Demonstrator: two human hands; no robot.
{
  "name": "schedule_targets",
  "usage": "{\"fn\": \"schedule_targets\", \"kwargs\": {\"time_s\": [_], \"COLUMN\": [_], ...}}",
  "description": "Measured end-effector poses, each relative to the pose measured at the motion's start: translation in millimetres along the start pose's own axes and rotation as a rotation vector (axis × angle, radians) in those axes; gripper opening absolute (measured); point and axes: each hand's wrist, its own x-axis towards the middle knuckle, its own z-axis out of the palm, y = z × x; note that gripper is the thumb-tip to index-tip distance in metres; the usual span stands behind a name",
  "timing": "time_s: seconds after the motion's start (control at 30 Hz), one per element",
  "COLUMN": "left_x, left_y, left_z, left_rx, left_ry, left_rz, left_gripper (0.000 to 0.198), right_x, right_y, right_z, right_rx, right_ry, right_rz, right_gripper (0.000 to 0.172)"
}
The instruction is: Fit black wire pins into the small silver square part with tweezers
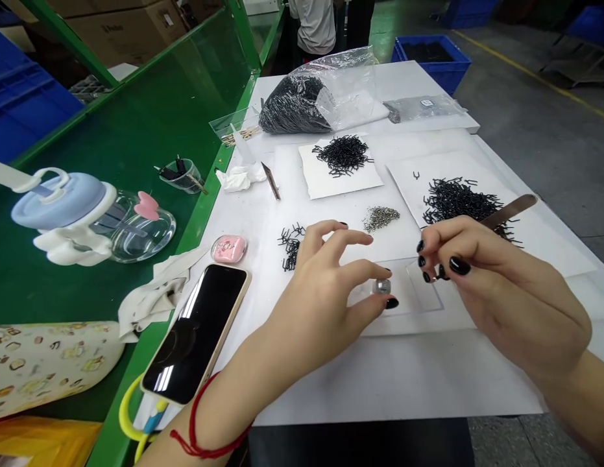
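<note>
One white worktop (389, 383) carries most of the items; we log them from left to right. On the green bench section at far left we note a glass bottle with a pale blue lid (58, 201) and a patterned cloth (43, 366). Nearer the white surface lie a crumpled rag (156, 292), a pink case (228, 249) and a phone (194, 334), face up in a beige cover. Further back we see a craft blade (271, 181) and a bag of black wire pins (296, 107).

A small heap of black pins (292, 246) sits just beside the left hand (314, 305). This hand, with a red cord (199, 421) at its wrist, pinches a small metal cylinder (381, 286) between thumb and fingertips. Behind it lies a silver heap of tiny parts (381, 218), and further back a pin pile on paper (341, 155). The right hand (501, 292) grips a flat brown spatula (508, 211), its fingertips drawn together just above a clear plastic square (425, 285); we cannot tell whether they hold anything. The largest pin heap (457, 201) lies beyond, under the spatula's blade.
</note>
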Motion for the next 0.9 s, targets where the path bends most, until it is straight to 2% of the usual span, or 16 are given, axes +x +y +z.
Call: {"fn": "schedule_targets", "kwargs": {"time_s": [0.13,0.27,0.4,0.6,0.9], "left_x": [0,2,5,4,6], "left_y": [7,15,16,11,9], "left_z": [-8.7,-9.2,-4.7,-3.6,-2.0], "left_rx": [-0.092,-0.391,-0.545,-0.662,-0.665], "left_ry": [0.014,0.059,0.029,0.009,0.036], "left_rz": [-0.001,0.072,0.132,0.111,0.031], "left_gripper": [0.024,0.02,0.02,0.016,0.019], "right_x": [-1,-3,-5,-6,-4], "right_y": [-4,-9,-9,-6,-6], "right_z": [2,2,2,5,7], "right_rx": [-0.021,-0.036,-0.036,-0.079,-0.246], "right_ry": [-0.056,-0.162,-0.237,-0.261,-0.2], "right_rz": [-0.007,-0.097,-0.123,-0.133,-0.212], "right_gripper": [0.015,0.015,0.012,0.012,0.009]}}
